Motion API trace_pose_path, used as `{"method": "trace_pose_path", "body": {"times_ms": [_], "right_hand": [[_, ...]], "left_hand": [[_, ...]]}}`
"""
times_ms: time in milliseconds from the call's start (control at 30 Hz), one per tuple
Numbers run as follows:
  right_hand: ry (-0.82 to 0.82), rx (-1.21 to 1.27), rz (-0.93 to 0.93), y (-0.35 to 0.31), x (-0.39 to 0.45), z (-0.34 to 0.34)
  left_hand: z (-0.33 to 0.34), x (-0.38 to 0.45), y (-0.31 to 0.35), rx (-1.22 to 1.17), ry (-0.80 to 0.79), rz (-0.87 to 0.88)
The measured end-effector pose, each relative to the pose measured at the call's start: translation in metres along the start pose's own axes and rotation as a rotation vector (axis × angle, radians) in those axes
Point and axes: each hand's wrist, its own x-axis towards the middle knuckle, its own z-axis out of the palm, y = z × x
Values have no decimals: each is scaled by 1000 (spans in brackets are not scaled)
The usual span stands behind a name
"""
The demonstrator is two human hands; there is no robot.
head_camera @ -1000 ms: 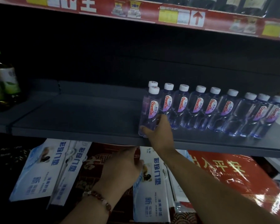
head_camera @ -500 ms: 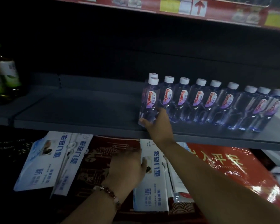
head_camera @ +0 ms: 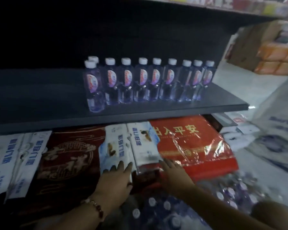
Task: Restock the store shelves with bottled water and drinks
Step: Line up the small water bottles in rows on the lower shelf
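Clear plastic water bottles (head_camera: pixel 145 82) have white caps and red-and-purple labels; the flat metal shelf (head_camera: pixel 40 103) is dark grey.

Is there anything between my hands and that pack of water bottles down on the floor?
Nothing visible. Both hands, left and right, are open just above the pack of bottles, with no item lying between them.

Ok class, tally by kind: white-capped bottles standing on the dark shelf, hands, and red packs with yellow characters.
White-capped bottles: 10
Hands: 2, left hand and right hand
Red pack: 1
Total: 13
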Motion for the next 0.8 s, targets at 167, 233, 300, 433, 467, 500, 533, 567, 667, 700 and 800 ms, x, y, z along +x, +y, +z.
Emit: {"method": "trace_pose_path", "body": {"times_ms": [167,233,300,433,467,500,533,567,667,700,800], "right_hand": [[-156,-30,151,45,-48,74],[-165,-58,162,55,-61,107],[-158,-3,205,64,-70,142],[-195,9,240,61,-77,176],[-228,42,274,61,-77,183],[-262,72,333,60,-76,185],[-281,95,372,56,-77,180],[-257,74,386,55,-78,177],[-230,163,415,57,-70,185],[-231,229,435,59,-67,191],[-219,328,479,59,-55,193]], "left_hand": [[46,9,46,105,-106,103],[67,19,64,113,-137,116],[83,31,84,123,-137,156],[118,57,107,140,-180,229],[133,64,109,119,-161,243],[145,72,110,109,-149,240],[153,75,112,141,-182,246],[158,78,114,171,-264,253],[182,90,118,224,-290,289],[188,95,119,231,-314,293],[199,110,120,227,-319,324]]}}
